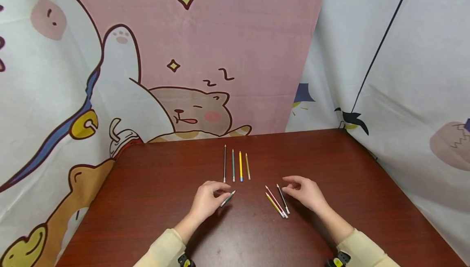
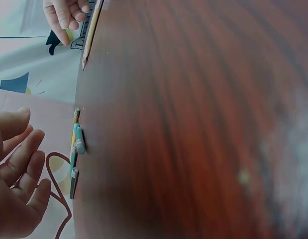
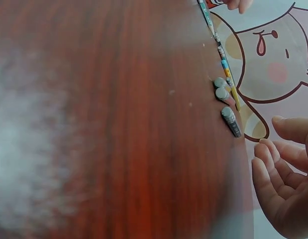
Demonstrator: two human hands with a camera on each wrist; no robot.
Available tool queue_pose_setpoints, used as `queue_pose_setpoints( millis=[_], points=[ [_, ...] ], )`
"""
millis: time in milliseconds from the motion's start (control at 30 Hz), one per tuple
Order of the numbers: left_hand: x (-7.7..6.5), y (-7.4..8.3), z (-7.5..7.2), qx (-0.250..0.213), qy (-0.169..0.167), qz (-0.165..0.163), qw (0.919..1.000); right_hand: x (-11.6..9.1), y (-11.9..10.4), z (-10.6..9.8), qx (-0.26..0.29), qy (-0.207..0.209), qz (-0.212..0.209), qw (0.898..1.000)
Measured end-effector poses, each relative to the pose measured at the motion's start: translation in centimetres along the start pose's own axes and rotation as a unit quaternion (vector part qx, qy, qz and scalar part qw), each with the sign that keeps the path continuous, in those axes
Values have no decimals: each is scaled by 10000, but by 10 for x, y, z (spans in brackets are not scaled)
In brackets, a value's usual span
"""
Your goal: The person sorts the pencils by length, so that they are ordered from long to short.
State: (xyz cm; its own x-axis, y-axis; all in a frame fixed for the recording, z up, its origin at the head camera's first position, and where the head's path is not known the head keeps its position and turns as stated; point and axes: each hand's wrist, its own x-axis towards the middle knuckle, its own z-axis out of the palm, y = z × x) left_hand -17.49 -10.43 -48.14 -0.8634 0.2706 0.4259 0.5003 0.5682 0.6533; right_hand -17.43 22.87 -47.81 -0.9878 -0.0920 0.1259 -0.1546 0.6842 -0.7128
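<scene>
My left hand point(image 1: 208, 198) hovers beside a short teal pencil point(image 1: 228, 198), fingers loosely bent. The left wrist view shows a gap between the fingers and that pencil point(image 2: 79, 139), which lies on the table. My right hand point(image 1: 304, 192) is just right of a black pencil point(image 1: 282, 198), holding nothing; its fingers point(image 3: 263, 164) are relaxed in the right wrist view. Left of the black pencil lie a red pencil point(image 1: 275, 200) and a yellow pencil point(image 1: 273, 204), their eraser ends close together.
Farther back, a black pencil point(image 1: 225, 163), a teal pencil point(image 1: 233, 165), a bright yellow pencil point(image 1: 240, 165) and a dull gold pencil point(image 1: 248, 166) lie side by side, tips away from me. The brown table point(image 1: 165, 169) meets a cartoon-printed cloth point(image 1: 249, 54) behind.
</scene>
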Motion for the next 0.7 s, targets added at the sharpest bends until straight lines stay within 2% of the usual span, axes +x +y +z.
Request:
queue_pose_setpoints(
  millis=[200,333,500,700],
  points=[
    [-1,5,6,-99,-93,131,9998,-3,2,1,-5,21,81,10000],
    [-2,9,13,39,-83,191,9998,-5,2,3,-22,4,128,9999],
    [0,19,23,346,16,87,9994,-7,2,4,43,-83,245,9997],
    [2,30,32,324,-34,-123,9994,-9,4,7,32,-162,339,9993]
  ],
)
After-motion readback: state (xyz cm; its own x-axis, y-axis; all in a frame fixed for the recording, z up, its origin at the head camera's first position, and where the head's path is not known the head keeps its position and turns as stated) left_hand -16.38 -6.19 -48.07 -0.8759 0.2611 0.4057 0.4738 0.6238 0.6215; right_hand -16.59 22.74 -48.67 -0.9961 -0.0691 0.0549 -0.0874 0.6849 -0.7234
